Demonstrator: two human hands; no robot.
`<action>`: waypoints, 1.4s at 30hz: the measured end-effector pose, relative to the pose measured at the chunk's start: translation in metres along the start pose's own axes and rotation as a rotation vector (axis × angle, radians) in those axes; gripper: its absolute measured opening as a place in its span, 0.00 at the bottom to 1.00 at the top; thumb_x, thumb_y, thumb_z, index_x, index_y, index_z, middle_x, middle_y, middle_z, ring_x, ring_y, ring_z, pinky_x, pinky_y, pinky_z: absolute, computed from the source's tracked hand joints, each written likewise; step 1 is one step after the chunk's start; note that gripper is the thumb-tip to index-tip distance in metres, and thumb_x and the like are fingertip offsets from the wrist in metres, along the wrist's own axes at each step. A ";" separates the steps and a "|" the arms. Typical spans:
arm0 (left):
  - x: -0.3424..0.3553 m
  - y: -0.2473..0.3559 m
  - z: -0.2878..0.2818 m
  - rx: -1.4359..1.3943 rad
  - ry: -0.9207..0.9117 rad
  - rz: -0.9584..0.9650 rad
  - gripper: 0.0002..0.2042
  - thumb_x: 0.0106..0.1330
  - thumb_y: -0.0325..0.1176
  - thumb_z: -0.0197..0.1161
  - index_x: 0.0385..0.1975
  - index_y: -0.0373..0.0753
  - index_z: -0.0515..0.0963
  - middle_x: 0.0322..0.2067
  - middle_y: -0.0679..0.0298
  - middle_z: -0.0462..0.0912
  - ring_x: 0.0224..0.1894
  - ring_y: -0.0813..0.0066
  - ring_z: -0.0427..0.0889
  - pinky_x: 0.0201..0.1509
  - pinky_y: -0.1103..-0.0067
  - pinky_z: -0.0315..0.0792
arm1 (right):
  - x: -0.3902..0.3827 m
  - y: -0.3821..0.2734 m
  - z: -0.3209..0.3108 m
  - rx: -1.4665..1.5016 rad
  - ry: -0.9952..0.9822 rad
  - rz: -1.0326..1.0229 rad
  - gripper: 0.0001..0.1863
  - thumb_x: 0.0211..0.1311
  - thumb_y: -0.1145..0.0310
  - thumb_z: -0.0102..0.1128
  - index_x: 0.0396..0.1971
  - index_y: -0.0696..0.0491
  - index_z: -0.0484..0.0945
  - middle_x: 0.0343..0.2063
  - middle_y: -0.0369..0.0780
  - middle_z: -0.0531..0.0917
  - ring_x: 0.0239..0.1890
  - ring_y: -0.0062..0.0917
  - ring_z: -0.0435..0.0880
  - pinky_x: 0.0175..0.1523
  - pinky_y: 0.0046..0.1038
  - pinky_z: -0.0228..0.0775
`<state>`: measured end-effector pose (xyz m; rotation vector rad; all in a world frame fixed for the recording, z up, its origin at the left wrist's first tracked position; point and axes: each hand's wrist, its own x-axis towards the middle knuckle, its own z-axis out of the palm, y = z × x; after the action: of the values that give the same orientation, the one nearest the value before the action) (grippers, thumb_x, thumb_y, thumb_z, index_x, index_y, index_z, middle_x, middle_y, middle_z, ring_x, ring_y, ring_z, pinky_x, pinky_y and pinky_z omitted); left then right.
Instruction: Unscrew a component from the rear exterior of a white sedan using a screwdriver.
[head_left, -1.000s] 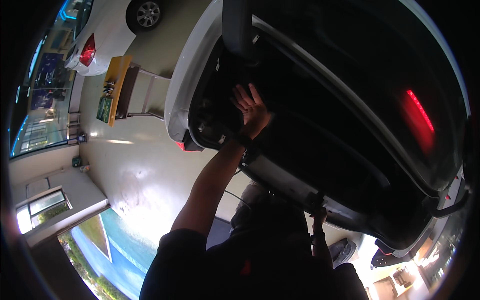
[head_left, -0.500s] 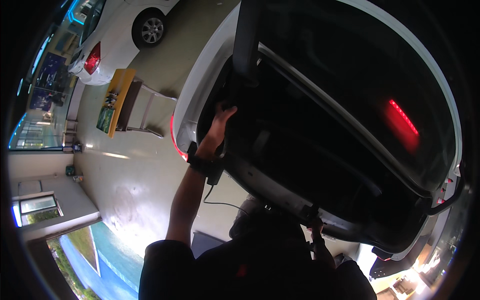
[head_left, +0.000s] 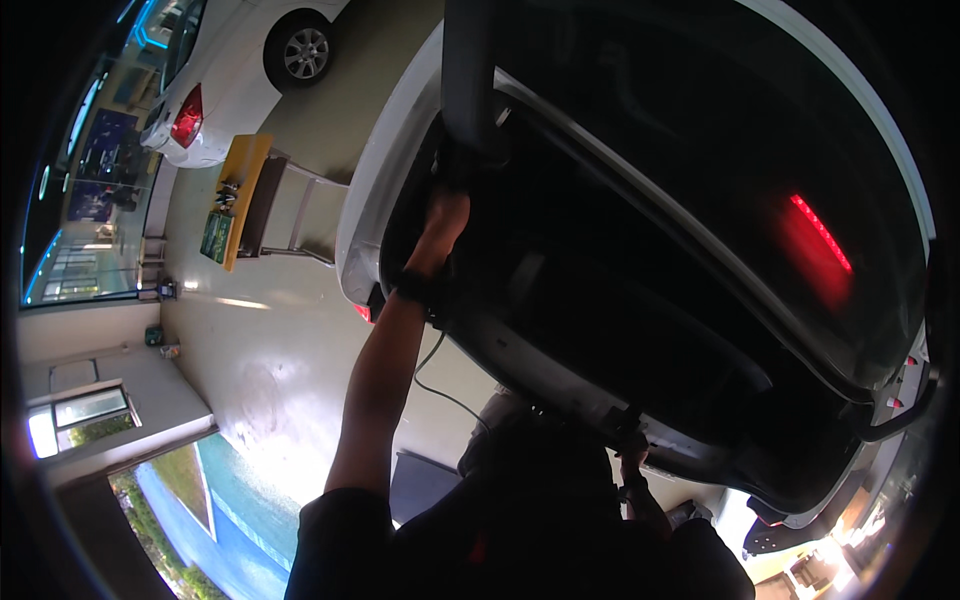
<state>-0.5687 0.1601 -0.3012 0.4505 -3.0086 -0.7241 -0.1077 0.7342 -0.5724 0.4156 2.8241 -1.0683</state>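
Observation:
A car's trunk (head_left: 560, 270) lies open before me, its inside very dark. My left hand (head_left: 448, 214) reaches into its left side, just below a thick dark arm (head_left: 468, 90) beside the raised lid. Shadow hides the fingers of that hand, so what they touch does not show. A black band (head_left: 420, 288) with a cable (head_left: 424, 382) hanging from it sits on my left wrist. At the trunk's rear sill (head_left: 535, 368), my right hand (head_left: 632, 447) looks curled round a small dark thing (head_left: 628, 420) too dim to name.
The lid's glass (head_left: 700, 130) with a glowing red light strip (head_left: 822, 232) rises ahead. Left on the floor stands a yellow-topped folding table (head_left: 245, 205) bearing small tools and a green case. Behind it is another white car (head_left: 215, 90). A large window (head_left: 85, 200) lines the left.
My left hand has reached a little farther into the trunk, toward the dark arm; its thumb, spread before, no longer shows apart. My right hand stays at the sill. The view has shifted slightly.

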 end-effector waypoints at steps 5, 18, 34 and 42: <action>-0.035 -0.012 0.006 -0.126 0.395 -0.077 0.26 0.50 0.29 0.52 0.50 0.23 0.57 0.47 0.41 0.64 0.50 0.49 0.66 0.56 0.68 0.60 | 0.017 -0.174 -0.019 0.606 -0.132 0.527 0.02 0.54 0.73 0.52 0.27 0.54 0.72 0.14 0.34 0.73 0.09 0.16 0.70 0.08 0.15 0.59; -0.049 0.167 0.176 0.383 0.066 -0.315 0.42 0.51 0.48 0.52 0.58 0.25 0.42 0.60 0.39 0.40 0.62 0.37 0.30 0.52 0.36 0.38 | 0.012 -0.166 -0.050 0.455 -0.079 0.481 0.07 0.55 0.70 0.52 0.31 0.58 0.73 0.16 0.35 0.75 0.10 0.16 0.73 0.07 0.15 0.60; -0.111 0.101 -0.027 -1.111 0.060 -0.038 0.22 0.61 0.34 0.52 0.53 0.31 0.61 0.48 0.54 0.69 0.49 0.72 0.69 0.54 0.81 0.60 | 0.016 -0.169 -0.049 0.847 -0.120 0.631 0.11 0.59 0.64 0.49 0.29 0.58 0.72 0.14 0.40 0.76 0.07 0.21 0.71 0.06 0.18 0.61; -0.187 0.020 -0.054 -1.199 -0.112 -0.093 0.27 0.64 0.38 0.48 0.59 0.32 0.50 0.58 0.54 0.56 0.59 0.67 0.56 0.61 0.76 0.50 | 0.028 -0.188 -0.055 0.781 -0.207 0.742 0.08 0.53 0.67 0.54 0.28 0.56 0.73 0.16 0.38 0.76 0.11 0.20 0.74 0.10 0.19 0.66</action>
<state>-0.3908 0.2059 -0.2342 0.4459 -2.0249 -2.2893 -0.1876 0.6421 -0.4172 1.1877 1.6931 -1.7830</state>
